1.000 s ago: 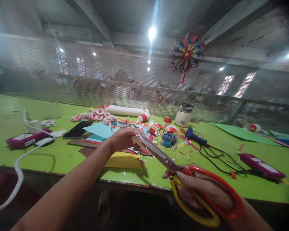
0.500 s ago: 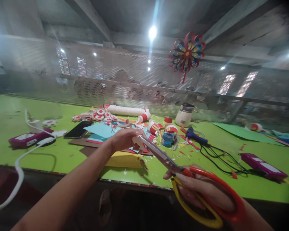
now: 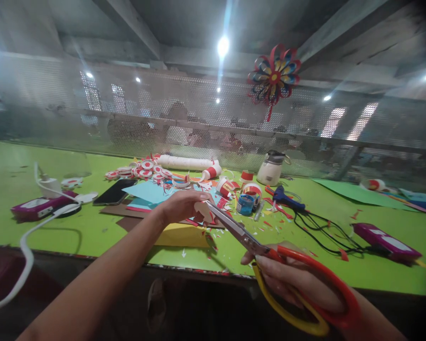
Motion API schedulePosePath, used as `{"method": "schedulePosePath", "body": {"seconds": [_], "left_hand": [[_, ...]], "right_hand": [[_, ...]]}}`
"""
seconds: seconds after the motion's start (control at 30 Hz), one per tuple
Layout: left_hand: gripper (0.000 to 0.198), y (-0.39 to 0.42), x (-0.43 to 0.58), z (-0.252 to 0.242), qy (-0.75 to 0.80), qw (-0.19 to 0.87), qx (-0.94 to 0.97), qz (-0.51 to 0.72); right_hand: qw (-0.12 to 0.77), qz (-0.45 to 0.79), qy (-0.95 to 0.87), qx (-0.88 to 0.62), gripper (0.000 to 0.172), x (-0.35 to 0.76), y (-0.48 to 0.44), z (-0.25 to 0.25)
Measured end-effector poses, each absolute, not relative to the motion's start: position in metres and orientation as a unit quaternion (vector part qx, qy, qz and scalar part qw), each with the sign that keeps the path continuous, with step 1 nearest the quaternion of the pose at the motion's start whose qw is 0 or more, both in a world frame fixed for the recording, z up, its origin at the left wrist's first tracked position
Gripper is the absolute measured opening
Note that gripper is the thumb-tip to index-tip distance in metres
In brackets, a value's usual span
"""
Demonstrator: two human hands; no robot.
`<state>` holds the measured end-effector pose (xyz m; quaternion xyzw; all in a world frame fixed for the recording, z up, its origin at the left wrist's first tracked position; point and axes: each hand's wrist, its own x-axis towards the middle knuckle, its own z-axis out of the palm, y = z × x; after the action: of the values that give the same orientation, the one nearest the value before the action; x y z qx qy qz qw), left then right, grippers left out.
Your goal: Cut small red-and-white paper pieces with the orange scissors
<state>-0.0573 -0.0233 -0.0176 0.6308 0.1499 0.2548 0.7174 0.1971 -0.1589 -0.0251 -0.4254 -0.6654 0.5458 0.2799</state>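
Gripped scissors by the handles in the right hand; apart from it, pinched a white paper piece in the left hand, at the blade ends, above the green table, near yellow paper.

Glue gun and cables obstruct the right tabletop.

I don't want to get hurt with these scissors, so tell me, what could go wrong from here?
The scissors point toward the left hand, tips close to its fingers, so a slip might nick them. The pale piece held there is small and could twist against the blades. Beyond the right hand, the black cord lies in loose loops and might get snagged.
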Motion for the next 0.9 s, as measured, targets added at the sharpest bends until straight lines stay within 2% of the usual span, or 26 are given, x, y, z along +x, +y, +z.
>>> {"method": "schedulePosePath", "body": {"seconds": [0.57, 0.9], "left_hand": [[0.026, -0.026, -0.055, -0.018, 0.197, 0.696, 0.649, 0.233], [0.027, -0.026, -0.055, -0.016, 0.187, 0.7, 0.655, 0.215]], "right_hand": [[0.233, 0.485, -0.694, -0.479, 0.046, 0.201, -0.162, -0.021], [0.212, 0.447, -0.748, -0.441, 0.049, 0.2, -0.162, -0.014]]}}
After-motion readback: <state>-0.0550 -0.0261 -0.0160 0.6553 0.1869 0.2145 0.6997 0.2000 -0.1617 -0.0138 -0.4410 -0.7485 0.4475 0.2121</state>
